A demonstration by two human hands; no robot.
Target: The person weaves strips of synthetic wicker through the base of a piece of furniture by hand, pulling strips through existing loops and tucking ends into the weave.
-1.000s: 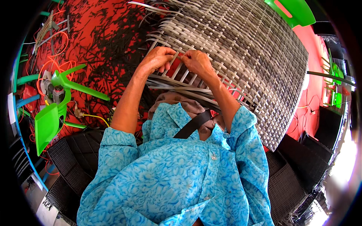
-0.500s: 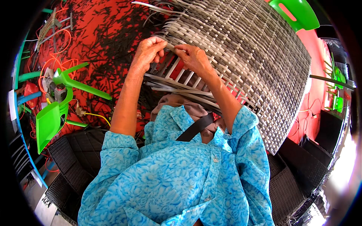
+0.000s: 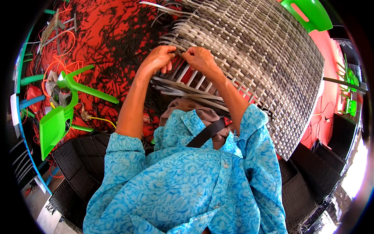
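Observation:
A large panel of grey woven plastic strips (image 3: pixel 253 58) lies in front of me, with an unfinished near left edge. At that edge my left hand (image 3: pixel 159 60) is closed in a pinch on the end of a flat grey plastic strip (image 3: pixel 178 52). Just to its right, my right hand (image 3: pixel 200 61) pinches the same stretch of weave, with fingertips pressed together. The fingertips partly hide the strip. Below my hands, pale bare ribs (image 3: pixel 191 78) stand out with gaps between them. Several loose long strips (image 3: pixel 187 93) run across near my lap.
Dark strip offcuts (image 3: pixel 120 43) litter the red floor (image 3: pixel 91 23) at left. An upturned green plastic chair (image 3: pixel 54 126) stands at left beside an orange cord (image 3: pixel 74 37) and a yellow cable (image 3: pixel 103 119). Dark woven furniture (image 3: pixel 78 163) flanks me. Another green chair (image 3: pixel 307 15) is at far right.
Both hands have moved slightly down and a little apart at the fingertips. The pale strip that spanned them is now less visible. The whole view has shifted slightly.

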